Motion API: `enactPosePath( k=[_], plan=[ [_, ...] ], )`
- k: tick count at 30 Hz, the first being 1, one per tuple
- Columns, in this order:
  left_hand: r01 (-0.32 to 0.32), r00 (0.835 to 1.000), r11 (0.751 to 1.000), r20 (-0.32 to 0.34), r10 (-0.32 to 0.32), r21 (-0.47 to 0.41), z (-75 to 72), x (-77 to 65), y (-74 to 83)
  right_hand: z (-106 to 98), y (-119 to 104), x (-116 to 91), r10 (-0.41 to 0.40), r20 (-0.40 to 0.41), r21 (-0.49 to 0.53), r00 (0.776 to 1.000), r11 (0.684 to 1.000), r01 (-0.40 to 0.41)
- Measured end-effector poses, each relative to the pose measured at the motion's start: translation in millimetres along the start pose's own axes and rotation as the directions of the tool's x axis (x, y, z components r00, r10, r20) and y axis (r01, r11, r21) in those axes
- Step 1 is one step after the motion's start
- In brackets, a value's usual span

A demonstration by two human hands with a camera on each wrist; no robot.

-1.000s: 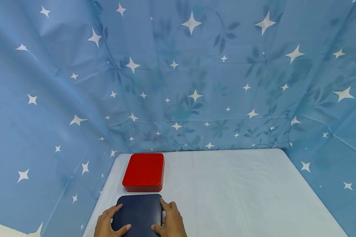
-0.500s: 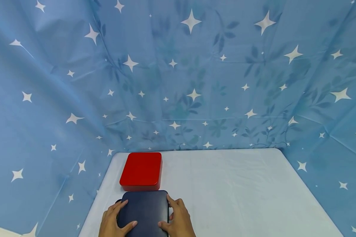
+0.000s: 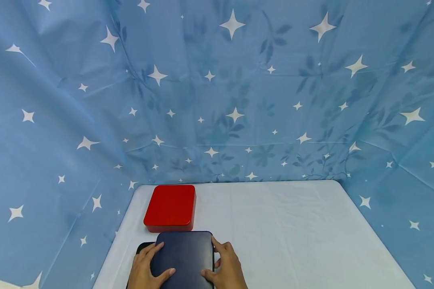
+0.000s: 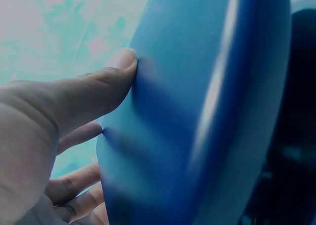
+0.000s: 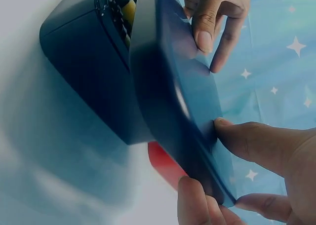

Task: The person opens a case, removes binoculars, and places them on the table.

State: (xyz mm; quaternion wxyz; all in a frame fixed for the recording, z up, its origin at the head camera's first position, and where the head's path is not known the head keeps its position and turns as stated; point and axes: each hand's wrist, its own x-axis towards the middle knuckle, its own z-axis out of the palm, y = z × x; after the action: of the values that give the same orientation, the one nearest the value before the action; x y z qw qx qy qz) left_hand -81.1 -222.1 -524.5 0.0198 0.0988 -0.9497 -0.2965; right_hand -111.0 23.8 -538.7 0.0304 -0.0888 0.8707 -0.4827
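"Above the open navy box (image 5: 89, 72), what are the left hand (image 3: 147, 269) and right hand (image 3: 227, 265) doing?"
"They're gripping the navy lid (image 3: 184, 255) from opposite sides, thumbs pressing its top."
"What's hiding?"
"The lid is covering most of the box; yellow-and-black contents (image 5: 129, 11) are peeking out, unidentifiable."
"Beyond?"
"A red box (image 3: 170, 206) is sitting on the white table (image 3: 282, 228), before a starry curtain (image 3: 238, 92)."

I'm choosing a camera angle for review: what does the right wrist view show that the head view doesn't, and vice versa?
Only the right wrist: something yellow inside the dark box.
Only the head: the far edge of the white table and the whole top of the red box.
Both: left hand and right hand holding the dark lid, and the starry curtain.
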Motion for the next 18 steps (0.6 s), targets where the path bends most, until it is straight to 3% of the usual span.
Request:
enactPosePath(
  k=[6,13,18],
  plan=[
    [-0.037,0.999,0.999,-0.007,0.037,0.002,8.2,0.7,10.0,-9.7,7.7,-1.3,0.018,-0.01,-0.013,1.0,1.0,-0.018],
    [-0.007,0.999,1.0,-0.044,0.008,0.023,22.1,2.5,25.0,-24.4,17.3,-4.0,-0.008,-0.03,-0.016,1.0,1.0,0.008],
    [-0.026,0.998,0.999,-0.055,0.027,0.024,31.5,2.2,33.5,-33.1,23.6,-7.2,-0.023,-0.053,-0.036,0.998,0.999,0.021]
  ],
)
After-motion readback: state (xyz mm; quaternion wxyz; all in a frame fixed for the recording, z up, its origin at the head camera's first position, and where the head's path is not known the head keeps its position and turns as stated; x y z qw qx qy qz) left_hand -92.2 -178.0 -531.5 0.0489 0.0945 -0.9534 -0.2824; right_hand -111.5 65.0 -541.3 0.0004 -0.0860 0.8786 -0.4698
